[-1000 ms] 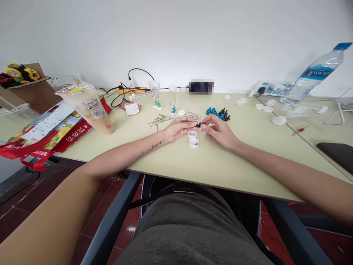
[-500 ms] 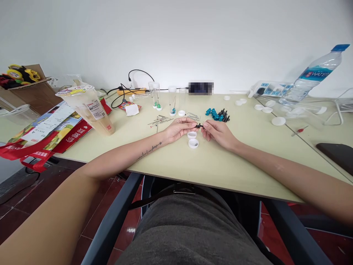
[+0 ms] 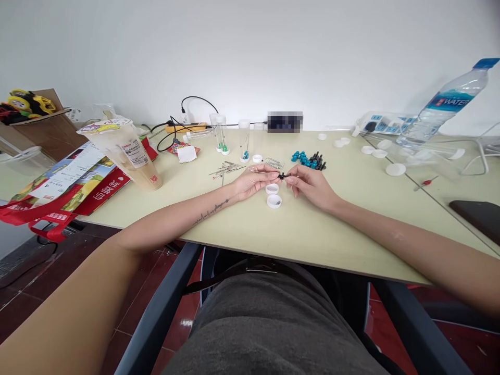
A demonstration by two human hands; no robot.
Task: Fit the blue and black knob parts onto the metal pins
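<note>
Now both hands meet over the middle of the worktop, and between them sits a small black piece. The left hand pinches one end of it with thumb and forefinger; the right hand closes its fingertips on the other end, so each grip is shut on the same part. Compared with a second ago, the two hands have drawn slightly closer and the black piece sits a touch higher above the two white caps, which lie just below the fingers, one behind the other, the nearer one with a dark speck inside. Little else has shifted, so the work reads as fine fiddling with the piece in place, not carrying it anywhere.

Behind the hands lies a cluster of blue and black pins, and to the left of that a scatter of thin metal needles. Clear tubes stand upright further back, some with coloured bits at the bottom. A drink cup leans at the left beside a red bag, and a water bottle lies tilted at the far right.
</note>
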